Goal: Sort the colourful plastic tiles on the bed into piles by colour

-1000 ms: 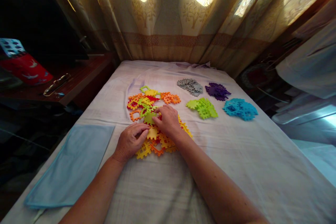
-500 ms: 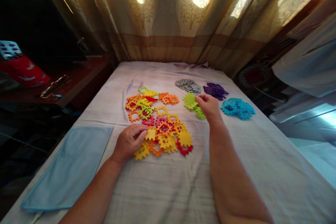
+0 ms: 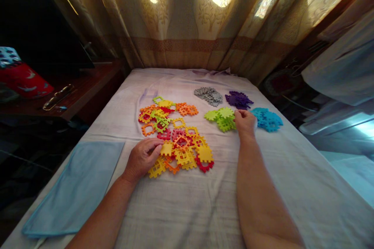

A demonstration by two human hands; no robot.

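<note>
My left hand [image 3: 143, 157] rests at the left side of the mixed pile, its thumb and fingers pinching the edge of a yellow square interlocking tile [image 3: 167, 149]. Around it lie red, orange and yellow tiles, many with open centres, such as an orange frame tile [image 3: 181, 142]. Farther right, my right hand [image 3: 246, 123] is closed on the corner of a lime green interlocking tile [image 3: 226, 112]. That tile is over a small group of other lime green tiles [image 3: 226, 125]. Just right of this hand is a heap of blue tiles [image 3: 268, 120].
Grey tiles [image 3: 208, 96] and purple tiles [image 3: 239, 100] form separate heaps at the back. A light blue cloth pouch [image 3: 76, 186] lies at the left on the white sheet [image 3: 181, 210]. A dark wooden desk [image 3: 96, 85] adjoins the left edge; a patterned curtain [image 3: 181, 27] hangs behind.
My right hand has moved right, and the lime green tile in it has shifted right over the other green ones. My left hand still pinches the yellow tile in the same place.
</note>
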